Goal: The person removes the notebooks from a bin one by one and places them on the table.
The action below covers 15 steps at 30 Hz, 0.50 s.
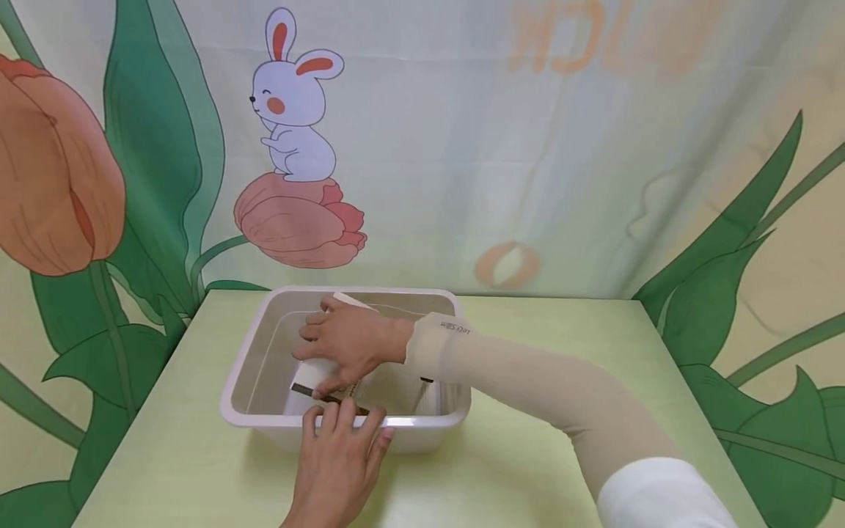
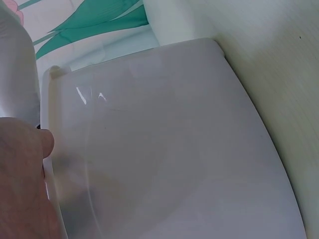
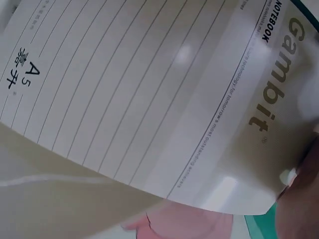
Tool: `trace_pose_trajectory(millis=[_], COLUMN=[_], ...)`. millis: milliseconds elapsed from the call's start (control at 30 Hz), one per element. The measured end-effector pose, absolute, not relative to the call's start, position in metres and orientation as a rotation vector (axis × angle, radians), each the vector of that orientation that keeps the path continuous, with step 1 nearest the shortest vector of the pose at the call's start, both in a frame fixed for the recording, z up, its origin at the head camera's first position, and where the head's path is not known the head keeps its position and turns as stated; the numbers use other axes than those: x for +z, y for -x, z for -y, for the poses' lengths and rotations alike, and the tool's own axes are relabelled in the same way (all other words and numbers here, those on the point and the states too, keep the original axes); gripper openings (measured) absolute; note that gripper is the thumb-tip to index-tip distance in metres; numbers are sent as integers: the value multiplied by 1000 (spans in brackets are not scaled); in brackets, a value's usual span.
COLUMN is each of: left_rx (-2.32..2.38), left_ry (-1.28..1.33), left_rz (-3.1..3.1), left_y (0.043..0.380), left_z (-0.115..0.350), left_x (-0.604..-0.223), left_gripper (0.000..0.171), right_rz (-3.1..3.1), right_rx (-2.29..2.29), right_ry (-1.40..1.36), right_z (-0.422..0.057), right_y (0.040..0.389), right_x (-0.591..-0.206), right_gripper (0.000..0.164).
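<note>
A pale plastic tub [image 1: 240, 359] stands on the table, and my right hand [image 1: 350, 337] reaches down inside it. That hand holds a white A5 notebook [image 1: 317, 372], its thumb at the dark edge strip and its fingers spread across towards the other side. In the right wrist view the notebook's lined cover [image 3: 134, 94] shows the word Gambit, with fingertips at its right edge. My left hand [image 1: 339, 458] grips the tub's near rim, fingers hooked over to the inside. The left wrist view shows the tub's outer wall [image 2: 164, 139] beside the hand.
At the tub's right end lies another whitish item [image 1: 429, 400] with a black tip, partly hidden by my right sleeve [image 1: 515, 374]. The light green table [image 1: 541, 455] extends around the tub. Behind it hangs a curtain [image 1: 422, 147] printed with tulips and a rabbit.
</note>
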<state>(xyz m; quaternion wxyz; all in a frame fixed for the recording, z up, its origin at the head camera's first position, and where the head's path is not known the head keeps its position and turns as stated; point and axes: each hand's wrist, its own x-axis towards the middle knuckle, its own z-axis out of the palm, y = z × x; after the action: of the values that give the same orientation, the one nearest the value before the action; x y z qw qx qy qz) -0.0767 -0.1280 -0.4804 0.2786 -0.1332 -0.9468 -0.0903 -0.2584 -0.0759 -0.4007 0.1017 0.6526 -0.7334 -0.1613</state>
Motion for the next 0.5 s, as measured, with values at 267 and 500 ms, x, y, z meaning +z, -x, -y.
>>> trace_pose_trajectory(millis=[267, 500], left_rx=[-247, -240], left_ry=[358, 342], left_rz=[2554, 2576], left_y=[77, 77], left_z=[128, 128], left_x=[-481, -481], left_gripper=[40, 38], right_rz=[2190, 2131], right_rx=[-274, -107], right_ry=[-1713, -1551], right_z=[63, 40], right_y=[265, 264], right_x=[-345, -296], right_gripper=[67, 63])
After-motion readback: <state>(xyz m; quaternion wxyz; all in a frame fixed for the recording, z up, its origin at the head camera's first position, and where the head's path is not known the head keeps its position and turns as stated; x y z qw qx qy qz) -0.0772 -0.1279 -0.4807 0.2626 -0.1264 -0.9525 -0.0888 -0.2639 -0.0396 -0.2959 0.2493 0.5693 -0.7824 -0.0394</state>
